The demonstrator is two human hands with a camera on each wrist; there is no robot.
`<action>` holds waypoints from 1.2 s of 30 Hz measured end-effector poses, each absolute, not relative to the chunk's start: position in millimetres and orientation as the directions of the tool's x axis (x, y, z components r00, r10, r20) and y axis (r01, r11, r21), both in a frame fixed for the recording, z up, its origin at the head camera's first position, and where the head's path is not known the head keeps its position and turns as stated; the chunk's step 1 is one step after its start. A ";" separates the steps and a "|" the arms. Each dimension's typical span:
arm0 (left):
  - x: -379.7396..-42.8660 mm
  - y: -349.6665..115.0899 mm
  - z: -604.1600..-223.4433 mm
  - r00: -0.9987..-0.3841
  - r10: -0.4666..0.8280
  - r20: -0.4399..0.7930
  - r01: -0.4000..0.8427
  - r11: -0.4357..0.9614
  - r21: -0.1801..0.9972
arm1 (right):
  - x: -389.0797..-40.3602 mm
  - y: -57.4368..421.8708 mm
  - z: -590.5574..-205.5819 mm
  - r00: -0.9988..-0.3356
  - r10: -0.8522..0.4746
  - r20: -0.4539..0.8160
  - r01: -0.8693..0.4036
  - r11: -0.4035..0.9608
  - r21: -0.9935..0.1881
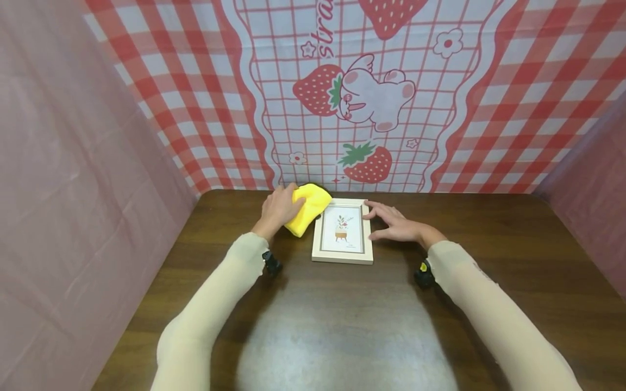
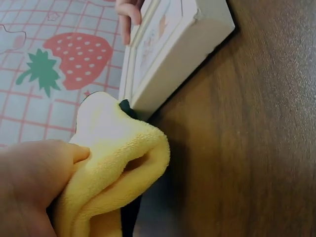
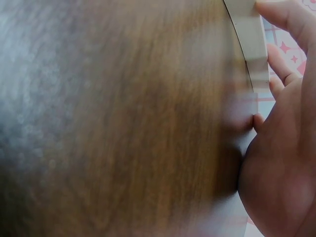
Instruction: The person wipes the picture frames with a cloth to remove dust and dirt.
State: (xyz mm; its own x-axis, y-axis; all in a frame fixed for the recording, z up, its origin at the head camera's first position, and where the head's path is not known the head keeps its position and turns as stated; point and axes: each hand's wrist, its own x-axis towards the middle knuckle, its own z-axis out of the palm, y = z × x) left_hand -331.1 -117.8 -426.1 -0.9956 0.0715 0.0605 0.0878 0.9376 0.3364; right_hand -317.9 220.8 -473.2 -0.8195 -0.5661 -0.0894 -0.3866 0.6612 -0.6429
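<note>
A picture frame (image 1: pixel 342 259) with a pale cream border lies face up on the table, a potted-plant print inside. My left hand (image 1: pixel 280 209) grips a folded yellow cloth (image 1: pixel 309 209) at the frame's left side. In the left wrist view, the cloth (image 2: pixel 111 153) bulges out past my thumb beside the frame's corner, where a small dark piece (image 2: pixel 126 107) shows. My right hand (image 1: pixel 397 224) touches the frame's right side, thumb lower and fingertips on the upper border. The right wrist view shows this hand (image 3: pixel 284 148) with its palm apart from the frame (image 3: pixel 254 44).
The brown wooden table (image 1: pixel 342 326) reflects light near its front. Behind it hangs a red-and-white checked cloth (image 1: pixel 191 81) with strawberry prints. Pink curtains (image 1: pixel 73 190) stand at both sides. A small dark wrist device (image 1: pixel 424 274) sits on each wrist.
</note>
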 end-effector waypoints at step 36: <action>-331.4 -116.8 -451.5 -0.915 0.402 -0.034 0.384 0.894 0.233 | -318.6 220.5 -473.9 -0.814 -0.573 -0.090 -0.393 0.658 -0.642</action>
State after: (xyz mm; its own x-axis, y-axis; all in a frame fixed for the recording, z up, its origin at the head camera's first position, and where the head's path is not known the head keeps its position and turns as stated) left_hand -331.4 -116.8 -451.5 -0.9151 0.4018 -0.0335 0.3838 0.8936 0.2328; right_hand -318.6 220.5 -473.9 -0.8144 -0.5733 -0.0895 -0.3927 0.6581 -0.6424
